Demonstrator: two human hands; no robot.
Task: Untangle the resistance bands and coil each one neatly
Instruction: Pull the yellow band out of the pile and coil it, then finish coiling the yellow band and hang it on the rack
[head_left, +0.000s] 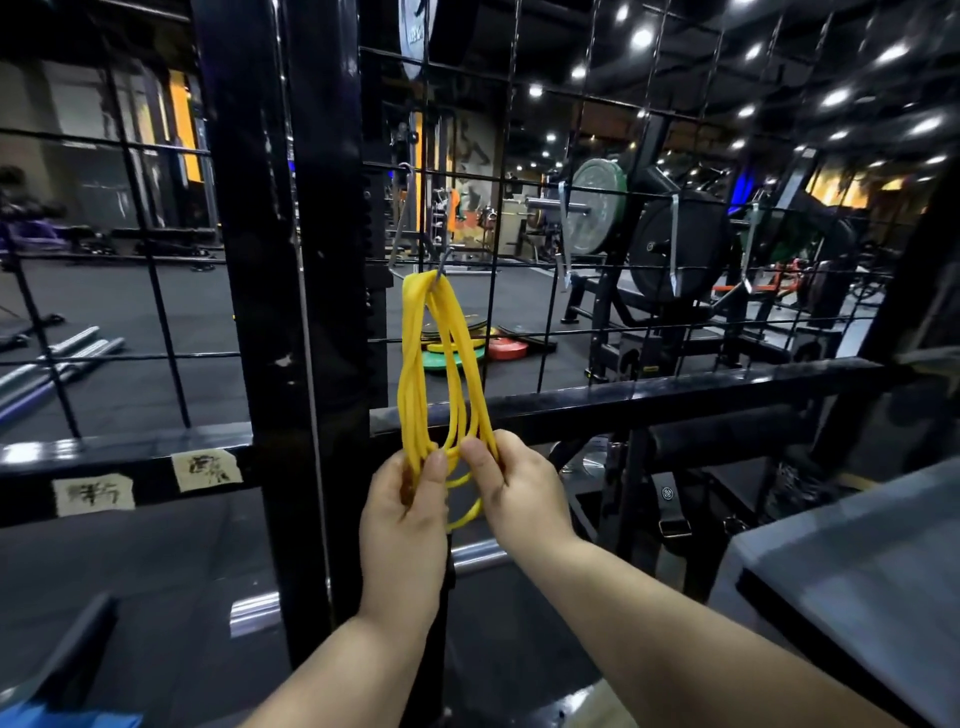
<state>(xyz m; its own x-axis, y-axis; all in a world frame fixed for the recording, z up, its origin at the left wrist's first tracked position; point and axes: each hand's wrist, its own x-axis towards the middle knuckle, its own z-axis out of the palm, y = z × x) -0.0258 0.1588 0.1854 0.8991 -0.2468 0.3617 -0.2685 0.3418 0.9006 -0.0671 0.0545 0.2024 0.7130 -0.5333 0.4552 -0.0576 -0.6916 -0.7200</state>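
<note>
Head camera, looking down and forward in a dim gym: yellow resistance bands (441, 364) hang in several long loops from a metal hook (442, 264) on a black wire grid panel (519, 156). Hanging this way, their own weight pulls the strands straight, which likely makes the tangle easier to read. Both bare hands meet at the bottom of the loops, close together. The left hand (408, 512) has its fingers and thumb curled round a bunch of strands, apparently holding them steady. The right hand (519, 493) pinches other strands just beside it, thumb on top, seemingly to draw one loop away from the rest. A few loop ends curl down between the two palms. How many separate bands there are cannot be told. Beyond the grid, weight plates (675, 244) sit on a rack and coloured discs (457, 358) lie on the floor. Untangling looks under way; no coiling has begun.
</note>
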